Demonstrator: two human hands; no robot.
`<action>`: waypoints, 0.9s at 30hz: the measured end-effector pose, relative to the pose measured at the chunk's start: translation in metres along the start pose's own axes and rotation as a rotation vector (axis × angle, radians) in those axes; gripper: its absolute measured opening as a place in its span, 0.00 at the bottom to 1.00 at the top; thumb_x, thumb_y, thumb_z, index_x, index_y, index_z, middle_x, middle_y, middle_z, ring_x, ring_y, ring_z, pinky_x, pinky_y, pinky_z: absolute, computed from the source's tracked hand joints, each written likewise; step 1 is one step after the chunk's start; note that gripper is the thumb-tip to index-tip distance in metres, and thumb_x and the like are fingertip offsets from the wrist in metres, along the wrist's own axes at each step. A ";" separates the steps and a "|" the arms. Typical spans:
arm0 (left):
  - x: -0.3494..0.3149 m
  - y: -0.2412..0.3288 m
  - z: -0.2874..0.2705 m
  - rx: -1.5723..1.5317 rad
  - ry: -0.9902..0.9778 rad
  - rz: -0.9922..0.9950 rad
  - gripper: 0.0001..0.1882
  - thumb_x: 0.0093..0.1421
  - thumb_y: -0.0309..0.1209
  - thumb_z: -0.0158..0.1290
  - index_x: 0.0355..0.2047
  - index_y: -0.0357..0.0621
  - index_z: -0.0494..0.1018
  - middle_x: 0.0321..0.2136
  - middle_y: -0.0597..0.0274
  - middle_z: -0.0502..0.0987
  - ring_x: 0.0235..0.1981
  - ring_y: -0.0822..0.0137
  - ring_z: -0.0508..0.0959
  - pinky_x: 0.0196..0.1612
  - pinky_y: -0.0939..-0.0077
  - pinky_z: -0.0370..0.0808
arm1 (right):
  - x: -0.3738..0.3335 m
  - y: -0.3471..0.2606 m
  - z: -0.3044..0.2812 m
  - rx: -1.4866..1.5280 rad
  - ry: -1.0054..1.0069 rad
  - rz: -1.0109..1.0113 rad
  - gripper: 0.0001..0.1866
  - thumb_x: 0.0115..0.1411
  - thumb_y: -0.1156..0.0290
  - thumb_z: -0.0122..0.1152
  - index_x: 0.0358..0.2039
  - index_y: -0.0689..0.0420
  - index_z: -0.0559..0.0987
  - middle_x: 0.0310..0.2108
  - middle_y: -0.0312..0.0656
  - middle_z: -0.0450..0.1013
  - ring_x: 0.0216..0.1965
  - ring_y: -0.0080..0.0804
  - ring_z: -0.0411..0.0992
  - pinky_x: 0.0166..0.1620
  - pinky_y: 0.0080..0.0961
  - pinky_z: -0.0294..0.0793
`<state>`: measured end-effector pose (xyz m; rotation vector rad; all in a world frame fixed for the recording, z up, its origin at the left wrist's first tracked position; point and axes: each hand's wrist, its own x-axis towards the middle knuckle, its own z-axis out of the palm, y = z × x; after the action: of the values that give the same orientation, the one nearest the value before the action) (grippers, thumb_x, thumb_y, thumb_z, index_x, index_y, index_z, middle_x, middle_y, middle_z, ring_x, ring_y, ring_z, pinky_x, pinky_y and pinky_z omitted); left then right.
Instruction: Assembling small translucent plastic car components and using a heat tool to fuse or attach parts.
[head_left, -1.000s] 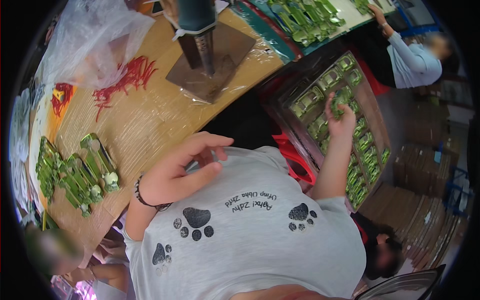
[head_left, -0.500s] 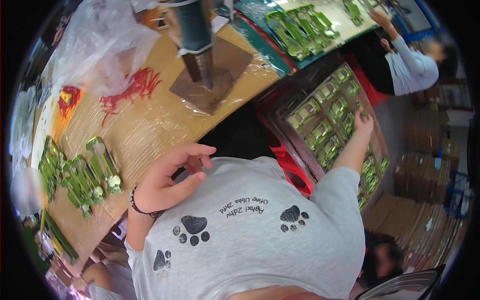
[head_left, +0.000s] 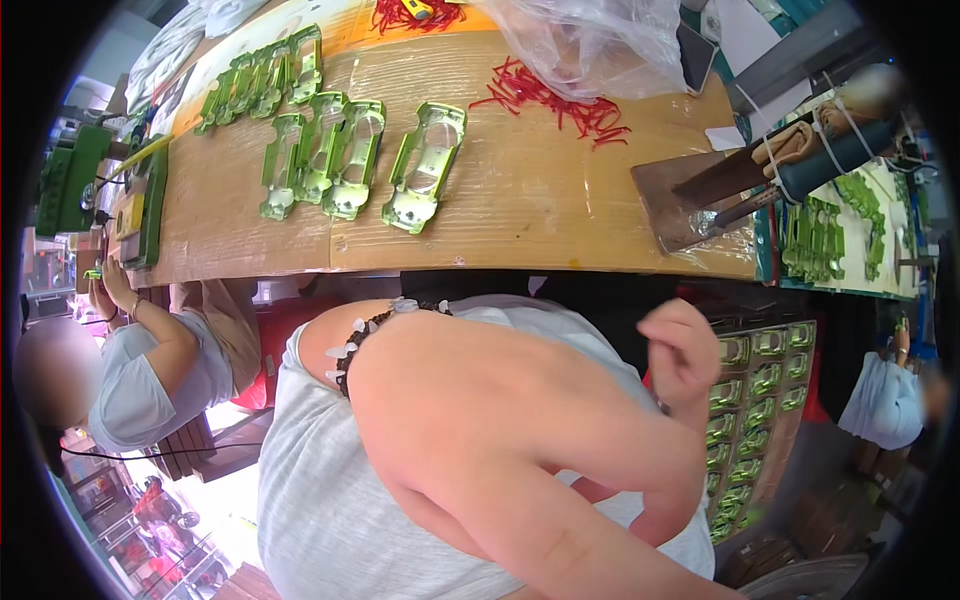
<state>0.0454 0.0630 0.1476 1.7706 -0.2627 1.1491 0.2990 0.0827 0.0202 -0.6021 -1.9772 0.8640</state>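
Observation:
My left hand [head_left: 500, 420], blurred and large, is raised close to the view with a dark beaded bracelet [head_left: 350, 350] at its wrist. Its fingers are apart and point to the lower right; a fingertip runs past the bottom edge, and I see nothing held. My right hand [head_left: 685, 355] is curled closed in front of my shirt, beside a tray [head_left: 785, 445]. No object shows between its fingers. In the tray lie rows of shiny green toy car shells [head_left: 768, 375]. More such shells [head_left: 425, 165] rest on the table, at its left half.
Red plastic scraps [head_left: 560, 105] and a clear plastic bag [head_left: 590, 40] lie on the cardboard-covered table [head_left: 540, 215]. A bench tool on a metal plate [head_left: 665, 205] stands at right. One co-worker [head_left: 145, 370] sits at left, another [head_left: 885, 400] at far right.
The view has swung left toward the table. My right hand has left the tray and drawn back to my body, and my left hand has come up close to the view.

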 end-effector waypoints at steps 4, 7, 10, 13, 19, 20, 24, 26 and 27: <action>-0.008 0.005 0.007 -0.059 0.016 0.027 0.18 0.63 0.29 0.48 0.51 0.32 0.69 0.43 0.47 0.72 0.29 0.54 0.75 0.30 0.68 0.74 | 0.057 0.004 0.044 -0.194 -0.171 -0.040 0.16 0.50 0.83 0.59 0.41 0.59 0.78 0.39 0.47 0.71 0.38 0.44 0.71 0.41 0.33 0.71; -0.011 0.008 0.015 -0.033 0.116 -0.027 0.21 0.56 0.25 0.53 0.50 0.29 0.69 0.39 0.48 0.76 0.27 0.54 0.76 0.28 0.67 0.74 | 0.097 0.024 0.075 -0.419 -0.149 0.007 0.19 0.55 0.71 0.59 0.48 0.59 0.74 0.50 0.48 0.67 0.50 0.47 0.66 0.50 0.40 0.69; -0.012 0.004 0.007 0.276 0.284 0.054 0.28 0.52 0.22 0.55 0.55 0.29 0.65 0.37 0.50 0.77 0.30 0.55 0.78 0.34 0.65 0.74 | 0.120 0.054 0.099 -0.701 -0.067 0.012 0.22 0.55 0.65 0.60 0.49 0.60 0.73 0.53 0.48 0.65 0.53 0.48 0.64 0.54 0.41 0.68; -0.041 0.017 -0.014 1.167 0.340 -0.404 0.35 0.50 0.22 0.57 0.59 0.35 0.61 0.45 0.45 0.73 0.46 0.50 0.74 0.49 0.59 0.71 | 0.133 0.065 0.107 -0.758 -0.045 0.109 0.24 0.55 0.61 0.61 0.48 0.63 0.74 0.54 0.50 0.65 0.54 0.48 0.63 0.55 0.40 0.68; -0.115 -0.031 -0.048 1.733 0.338 -0.927 0.29 0.53 0.27 0.58 0.55 0.34 0.65 0.60 0.36 0.58 0.60 0.36 0.60 0.63 0.49 0.58 | 0.132 0.057 0.096 -0.649 0.010 0.055 0.19 0.52 0.67 0.62 0.42 0.65 0.75 0.45 0.50 0.69 0.47 0.49 0.66 0.51 0.40 0.68; -0.122 -0.033 -0.049 1.724 0.336 -0.907 0.29 0.53 0.27 0.58 0.55 0.34 0.65 0.60 0.36 0.58 0.60 0.36 0.60 0.63 0.49 0.58 | 0.131 0.058 0.096 -0.668 0.018 0.059 0.19 0.52 0.67 0.62 0.42 0.65 0.75 0.45 0.50 0.69 0.47 0.49 0.66 0.51 0.40 0.68; -0.133 -0.033 -0.049 1.762 0.434 -0.917 0.21 0.54 0.26 0.57 0.48 0.35 0.69 0.60 0.32 0.58 0.59 0.32 0.61 0.62 0.47 0.60 | 0.129 0.067 0.103 -0.558 0.024 -0.070 0.12 0.52 0.76 0.59 0.39 0.64 0.75 0.39 0.49 0.70 0.42 0.50 0.68 0.46 0.39 0.70; -0.137 -0.026 -0.049 1.640 0.509 -0.842 0.15 0.53 0.25 0.57 0.42 0.36 0.72 0.58 0.31 0.61 0.57 0.33 0.65 0.59 0.50 0.64 | 0.128 0.069 0.104 -0.532 -0.003 -0.047 0.11 0.52 0.78 0.58 0.38 0.62 0.76 0.37 0.48 0.70 0.41 0.49 0.69 0.45 0.39 0.70; -0.132 -0.021 -0.047 1.557 0.549 -0.842 0.09 0.53 0.24 0.57 0.35 0.36 0.73 0.55 0.31 0.65 0.54 0.34 0.68 0.56 0.52 0.68 | 0.128 0.068 0.103 -0.563 -0.006 -0.041 0.11 0.53 0.78 0.57 0.38 0.61 0.77 0.36 0.48 0.71 0.41 0.49 0.69 0.46 0.40 0.71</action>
<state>-0.0396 0.0719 0.0345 2.1700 1.9847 1.1061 0.1511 0.1794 -0.0035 -0.8691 -2.2360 0.2705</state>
